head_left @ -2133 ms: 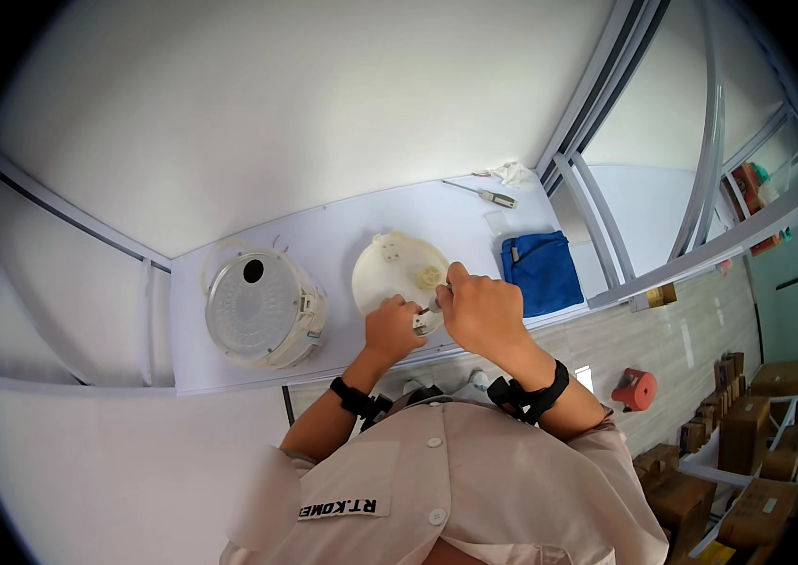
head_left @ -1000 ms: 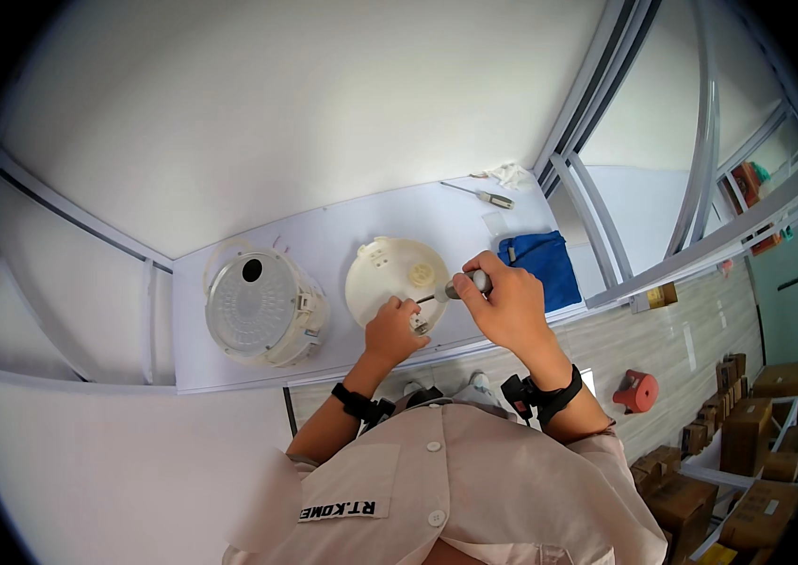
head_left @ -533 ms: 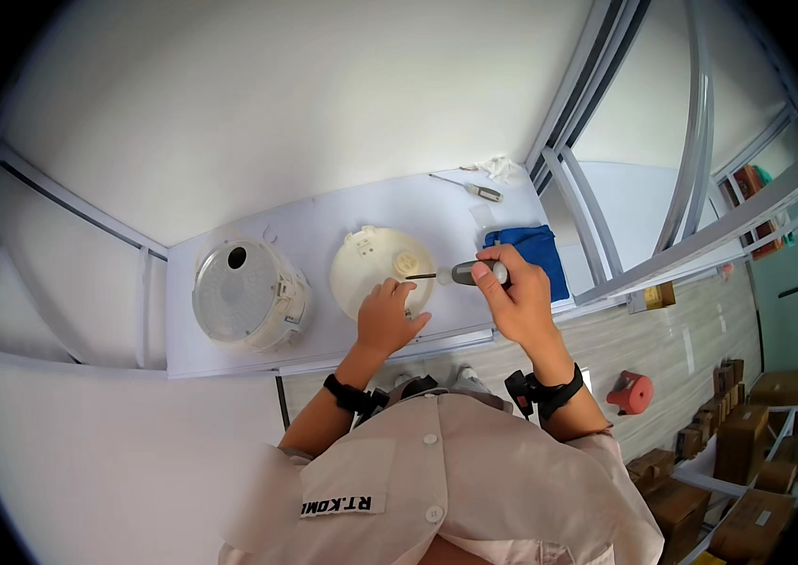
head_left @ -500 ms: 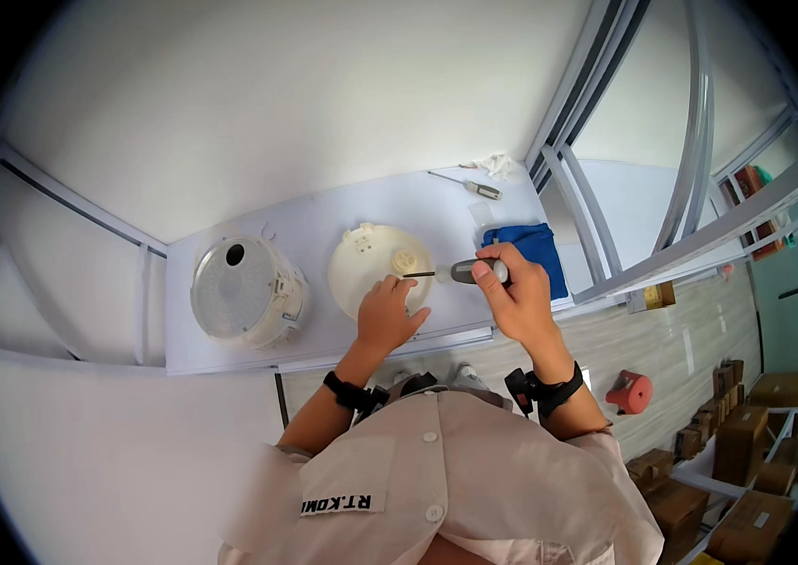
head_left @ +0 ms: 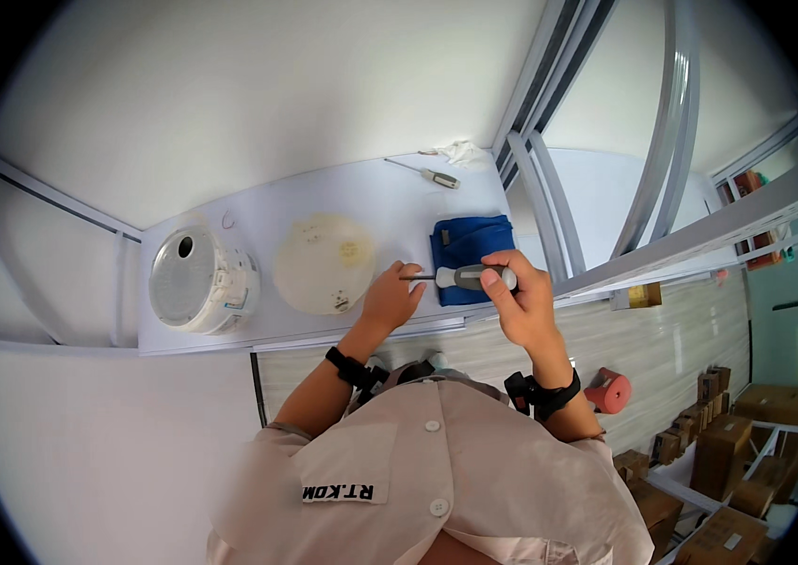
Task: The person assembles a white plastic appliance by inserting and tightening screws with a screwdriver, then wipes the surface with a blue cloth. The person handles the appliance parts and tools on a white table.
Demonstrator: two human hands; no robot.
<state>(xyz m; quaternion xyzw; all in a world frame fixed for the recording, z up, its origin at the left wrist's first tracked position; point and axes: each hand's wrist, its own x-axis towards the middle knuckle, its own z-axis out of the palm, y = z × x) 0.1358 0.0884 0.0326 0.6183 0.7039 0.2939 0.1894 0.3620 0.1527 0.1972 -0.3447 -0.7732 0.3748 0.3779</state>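
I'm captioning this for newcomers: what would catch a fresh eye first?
Probably the vivid blue cloth near the right end of the table, partly covered in view by the grey-handled screwdriver in the right hand, its tip at the left hand. Next, the white tub with a dark round spot on top, at the left end, and the pale round cover beside it.

Showing a plain white wall point(head_left: 276, 94) behind a white worktable point(head_left: 399, 217).
Presenting grey streaked flooring point(head_left: 682, 330), metal framing point(head_left: 674, 94) and a green wall point(head_left: 785, 339) at right.
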